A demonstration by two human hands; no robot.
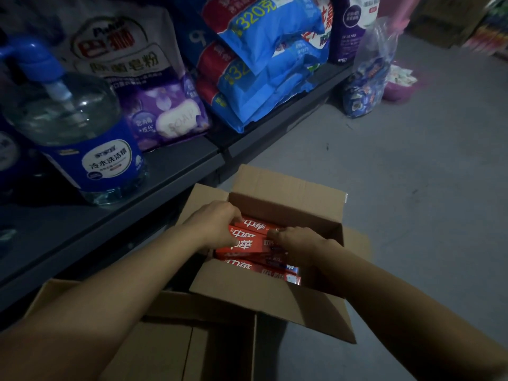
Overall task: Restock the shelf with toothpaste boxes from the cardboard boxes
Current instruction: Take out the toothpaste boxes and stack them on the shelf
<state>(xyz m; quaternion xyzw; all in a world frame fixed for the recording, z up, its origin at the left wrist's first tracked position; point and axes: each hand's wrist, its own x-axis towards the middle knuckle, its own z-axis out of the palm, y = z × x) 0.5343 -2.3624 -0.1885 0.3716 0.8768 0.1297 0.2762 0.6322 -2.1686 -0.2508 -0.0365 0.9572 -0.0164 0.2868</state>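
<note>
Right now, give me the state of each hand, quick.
Left hand: fingers curled on the red toothpaste boxes inside the cardboard box.
Right hand: fingers curled on the same boxes' other end.

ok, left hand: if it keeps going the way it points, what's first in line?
Probably the red toothpaste boxes: the left hand points down and right into the open cardboard box, its fingers already on the top ones. Beyond them, likely the right hand; depth is unclear.
</note>
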